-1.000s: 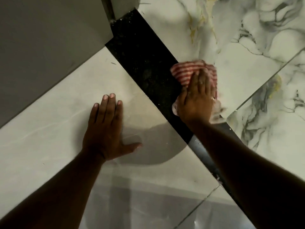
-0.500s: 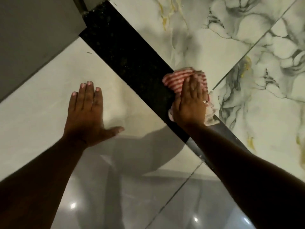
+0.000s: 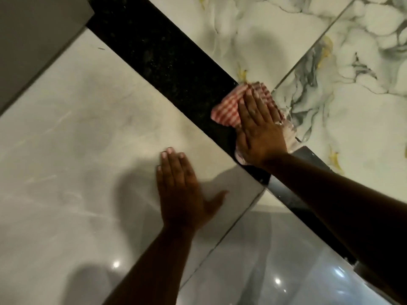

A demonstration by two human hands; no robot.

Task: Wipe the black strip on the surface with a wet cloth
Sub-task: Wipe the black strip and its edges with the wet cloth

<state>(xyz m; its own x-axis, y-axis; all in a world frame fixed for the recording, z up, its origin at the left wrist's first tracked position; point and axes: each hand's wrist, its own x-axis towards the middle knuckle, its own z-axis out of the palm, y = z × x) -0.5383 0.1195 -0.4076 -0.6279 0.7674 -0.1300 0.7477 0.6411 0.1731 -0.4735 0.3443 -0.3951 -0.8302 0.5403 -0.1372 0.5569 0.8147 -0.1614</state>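
A black speckled strip (image 3: 167,60) runs diagonally across the floor from the top left towards the lower right. A red-and-white striped cloth (image 3: 229,106) lies on the strip near its right edge. My right hand (image 3: 257,128) presses flat on the cloth with the fingers together, covering most of it. My left hand (image 3: 182,192) rests palm down on the pale tile beside the strip, fingers together and thumb out, holding nothing. The strip's lower stretch is hidden under my right forearm.
White marble tiles with grey and gold veins (image 3: 330,106) lie on the strip's far side. Glossy beige tiles (image 3: 77,139) lie on its near side. A grey wall panel (image 3: 33,40) meets the strip's top-left end.
The view has shifted along the strip. My right hand and the cloth have slid down the strip, away from the grey wall. My left hand has moved closer to the strip.
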